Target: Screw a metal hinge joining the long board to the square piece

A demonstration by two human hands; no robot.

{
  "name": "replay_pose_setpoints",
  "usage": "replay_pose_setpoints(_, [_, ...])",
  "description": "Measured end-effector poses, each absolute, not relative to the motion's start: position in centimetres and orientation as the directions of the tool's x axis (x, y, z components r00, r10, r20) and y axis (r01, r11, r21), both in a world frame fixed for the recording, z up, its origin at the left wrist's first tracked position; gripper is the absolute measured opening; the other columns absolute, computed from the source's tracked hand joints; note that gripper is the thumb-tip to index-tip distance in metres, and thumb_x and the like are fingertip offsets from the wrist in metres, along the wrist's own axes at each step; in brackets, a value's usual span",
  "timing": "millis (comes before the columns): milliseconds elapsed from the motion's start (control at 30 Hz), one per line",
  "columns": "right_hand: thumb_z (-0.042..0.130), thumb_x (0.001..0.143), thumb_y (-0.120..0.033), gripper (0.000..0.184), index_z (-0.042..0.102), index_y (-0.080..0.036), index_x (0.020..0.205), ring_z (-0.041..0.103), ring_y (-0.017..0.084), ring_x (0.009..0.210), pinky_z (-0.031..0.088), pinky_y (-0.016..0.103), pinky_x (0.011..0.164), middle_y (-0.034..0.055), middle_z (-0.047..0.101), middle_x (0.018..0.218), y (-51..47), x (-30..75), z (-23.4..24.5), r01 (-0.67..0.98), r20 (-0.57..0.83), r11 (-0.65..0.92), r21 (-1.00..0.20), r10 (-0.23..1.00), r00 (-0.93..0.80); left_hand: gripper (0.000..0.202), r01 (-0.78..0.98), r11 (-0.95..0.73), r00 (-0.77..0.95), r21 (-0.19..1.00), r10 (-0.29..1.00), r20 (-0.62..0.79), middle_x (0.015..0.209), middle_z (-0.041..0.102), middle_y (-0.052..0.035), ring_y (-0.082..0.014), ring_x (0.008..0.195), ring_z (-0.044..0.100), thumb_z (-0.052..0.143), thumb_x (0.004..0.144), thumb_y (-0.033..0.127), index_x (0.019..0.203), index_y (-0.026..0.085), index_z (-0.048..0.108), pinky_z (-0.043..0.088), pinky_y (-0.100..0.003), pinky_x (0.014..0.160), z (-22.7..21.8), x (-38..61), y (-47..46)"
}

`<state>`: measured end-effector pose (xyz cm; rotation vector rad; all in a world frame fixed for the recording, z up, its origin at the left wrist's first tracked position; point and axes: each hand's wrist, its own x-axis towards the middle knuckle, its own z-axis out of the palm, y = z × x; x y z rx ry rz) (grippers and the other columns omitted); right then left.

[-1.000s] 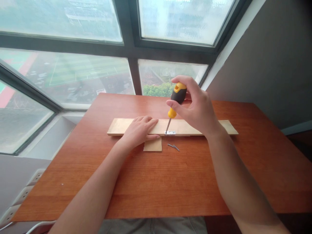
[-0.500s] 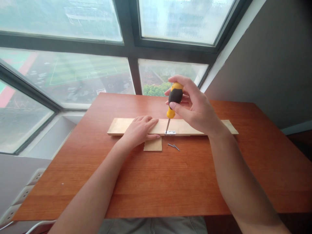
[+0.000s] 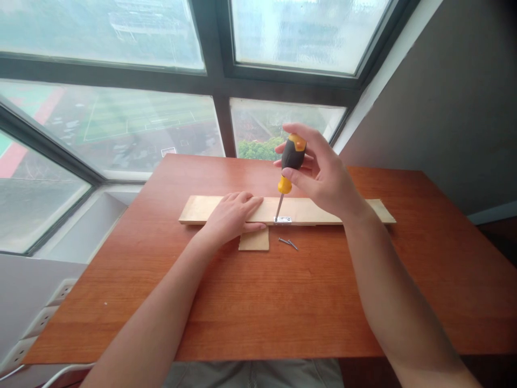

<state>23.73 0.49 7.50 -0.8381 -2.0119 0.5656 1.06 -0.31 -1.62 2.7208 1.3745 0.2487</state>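
My right hand (image 3: 319,167) is closed around the handle of a yellow and black screwdriver (image 3: 293,154). Its metal shaft slants down, and the tip meets the left end of a small silver metal hinge or plate (image 3: 284,220) at the front edge of a long pale wooden board (image 3: 278,207). On that board, left of the shaft, my left hand (image 3: 233,215) lies with fingers stretched across the top and thumb along the front edge. A short wooden piece (image 3: 254,240) sticks out from under the board towards me. Two loose screws (image 3: 288,243) lie just in front of the plate.
The board rests on a reddish-brown wooden table (image 3: 278,302). Large windows (image 3: 153,129) stand behind the table, with a grey wall (image 3: 440,108) at the right. Power sockets (image 3: 44,320) and a white cable (image 3: 67,372) are at the lower left.
The screwdriver handle has turned and tilted slightly to the right with my right hand, while its tip stays on the plate. My left hand and the board keep their places.
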Motion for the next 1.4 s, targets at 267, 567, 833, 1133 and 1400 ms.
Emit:
replay_pose_setpoints(267, [0.074, 0.081, -0.026, 0.051, 0.052, -0.030, 0.127, 0.066, 0.022, 0.100, 0.061, 0.040, 0.083, 0.0021, 0.063, 0.123, 0.9, 23.5, 7.4, 0.500, 0.663, 0.699, -0.512, 0.691, -0.288, 0.060, 0.788, -0.595, 0.583, 0.156, 0.804, 0.119, 0.126, 0.060, -0.0103, -0.0296, 0.111, 0.057, 0.061, 0.088, 0.058, 0.138, 0.025, 0.050, 0.042, -0.042, 0.095, -1.8, 1.0, -0.3])
replay_pose_setpoints(567, [0.060, 0.087, -0.019, 0.061, 0.038, -0.035, 0.142, 0.068, 0.020, 0.103, 0.062, 0.041, 0.087, 0.0014, 0.063, 0.121, 0.4, 24.1, 7.9, 0.429, 0.557, 0.691, -0.582, 0.723, -0.408, 0.061, 0.792, -0.587, 0.573, 0.168, 0.810, 0.125, 0.128, 0.060, -0.0096, -0.0299, 0.113, 0.057, 0.061, 0.088, 0.059, 0.139, 0.028, 0.050, 0.042, -0.041, 0.097, -2.0, 0.9, -0.3])
replay_pose_setpoints(833, [0.066, 0.087, -0.023, 0.062, 0.040, -0.034, 0.142, 0.063, 0.024, 0.108, 0.057, 0.043, 0.092, 0.0045, 0.061, 0.131, 0.6, 22.8, 7.1, 0.596, 0.669, 0.686, -0.418, 0.676, -0.309, 0.062, 0.795, -0.586, 0.573, 0.158, 0.811, 0.123, 0.128, 0.059, -0.0102, -0.0298, 0.112, 0.057, 0.061, 0.088, 0.059, 0.140, 0.027, 0.050, 0.042, -0.041, 0.097, -2.0, 0.9, -0.3])
replay_pose_setpoints(1133, [0.062, 0.091, -0.030, 0.058, 0.039, -0.037, 0.144, 0.060, 0.028, 0.120, 0.059, 0.046, 0.091, 0.0057, 0.062, 0.131, -0.3, 23.6, 8.6, 0.578, 0.704, 0.674, -0.459, 0.674, -0.226, 0.061, 0.788, -0.596, 0.583, 0.154, 0.803, 0.122, 0.129, 0.060, -0.0103, -0.0299, 0.114, 0.056, 0.059, 0.089, 0.060, 0.138, 0.026, 0.050, 0.041, -0.041, 0.098, -2.0, 0.9, -0.2])
replay_pose_setpoints(1400, [0.062, 0.090, -0.035, 0.054, 0.042, -0.039, 0.139, 0.068, 0.026, 0.100, 0.060, 0.042, 0.075, 0.0052, 0.061, 0.130, 0.1, 25.4, 8.7, 0.593, 0.719, 0.626, -0.507, 0.687, -0.110, 0.060, 0.789, -0.595, 0.582, 0.155, 0.804, 0.125, 0.129, 0.061, -0.0098, -0.0295, 0.112, 0.058, 0.058, 0.089, 0.062, 0.137, 0.027, 0.051, 0.041, -0.041, 0.098, -2.1, 0.8, -0.2])
